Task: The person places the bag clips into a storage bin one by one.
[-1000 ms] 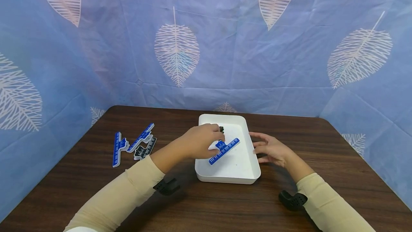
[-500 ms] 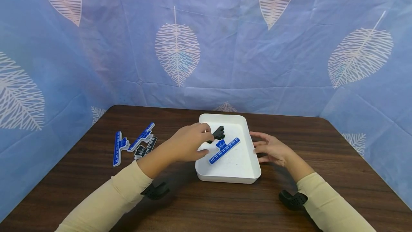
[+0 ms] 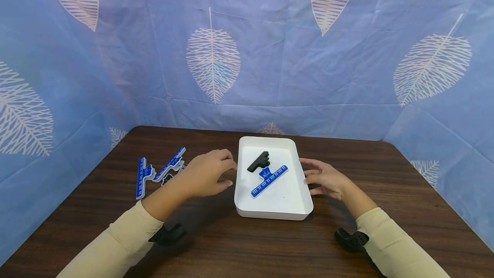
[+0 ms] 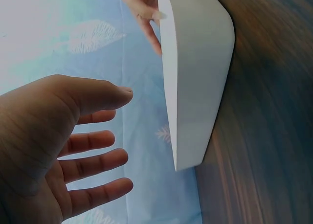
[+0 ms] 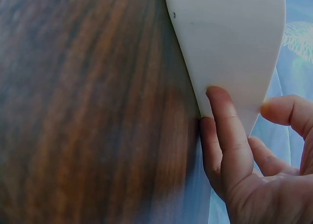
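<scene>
Just left of the white tray, my left hand hovers with nothing in it; its spread fingers show in the left wrist view. My right hand steadies the tray's right side, fingertips against the outer wall and thumb by the rim in the right wrist view. Inside the tray lie a black clip and a blue clip with a piano-key pattern, close together at the left and middle.
On the brown table, left of my left hand, lie a blue piano-key clip, a second blue clip and a black piano-key clip, partly hidden by my hand. A blue leaf-print cloth hangs behind.
My left hand has let go of the clip and drawn back leftward out of the tray, uncovering the black clip. My right hand stays at the tray's side.
</scene>
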The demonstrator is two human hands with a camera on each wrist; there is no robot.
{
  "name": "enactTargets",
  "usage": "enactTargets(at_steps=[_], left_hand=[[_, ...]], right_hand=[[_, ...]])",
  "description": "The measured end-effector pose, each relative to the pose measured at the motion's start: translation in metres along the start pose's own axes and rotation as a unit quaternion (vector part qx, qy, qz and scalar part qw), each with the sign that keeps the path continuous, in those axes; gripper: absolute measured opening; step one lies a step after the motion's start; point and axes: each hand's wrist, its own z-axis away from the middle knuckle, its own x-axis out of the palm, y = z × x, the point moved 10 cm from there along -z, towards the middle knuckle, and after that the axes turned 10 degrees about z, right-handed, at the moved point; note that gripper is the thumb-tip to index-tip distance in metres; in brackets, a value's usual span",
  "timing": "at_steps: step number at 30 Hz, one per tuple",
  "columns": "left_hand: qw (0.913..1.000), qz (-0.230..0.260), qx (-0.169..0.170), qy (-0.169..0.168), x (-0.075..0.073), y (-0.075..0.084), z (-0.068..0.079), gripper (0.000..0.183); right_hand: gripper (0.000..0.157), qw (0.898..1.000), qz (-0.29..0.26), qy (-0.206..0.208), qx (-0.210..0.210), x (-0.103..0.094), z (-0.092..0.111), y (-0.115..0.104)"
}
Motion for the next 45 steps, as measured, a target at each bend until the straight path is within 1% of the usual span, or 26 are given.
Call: enactTargets(at_steps=[4,8,16,23,29,36,40,45], left_hand=[[0.9999,0.010,-0.007,0.012,-0.006,-0.007,0.009,0.031],[0.9995,0.015,-0.019,0.023,-0.011,-0.015,0.016,0.031],[0.9986,0.012,-0.030,0.041,-0.020,-0.028,0.029,0.033],[0.9962,0.007,-0.080,0.034,-0.024,-0.044,0.037,0.037],[0.9936,0.010,-0.106,0.038,-0.027,-0.059,0.044,0.037],[0.9881,0.014,-0.151,0.022,-0.024,-0.082,0.057,0.036],[0.9838,0.011,-0.179,0.001,-0.020,-0.093,0.063,0.037],[0.9792,-0.001,-0.200,-0.035,-0.015,-0.102,0.067,0.041]], right_hand=[[0.083,1.000,0.001,0.004,0.002,-0.001,0.000,0.001],[0.084,1.000,-0.004,-0.001,-0.001,-0.001,0.001,0.002],[0.083,1.000,-0.003,-0.003,-0.006,-0.001,0.001,0.002],[0.083,1.000,-0.003,0.001,-0.007,-0.001,0.002,0.001],[0.083,1.000,-0.006,-0.002,-0.006,-0.001,0.002,0.001],[0.083,1.000,-0.007,-0.004,-0.004,-0.001,0.001,0.001],[0.083,1.000,-0.004,-0.004,-0.004,0.000,0.001,0.001],[0.083,1.000,-0.006,-0.003,-0.005,0.000,0.001,0.001]])
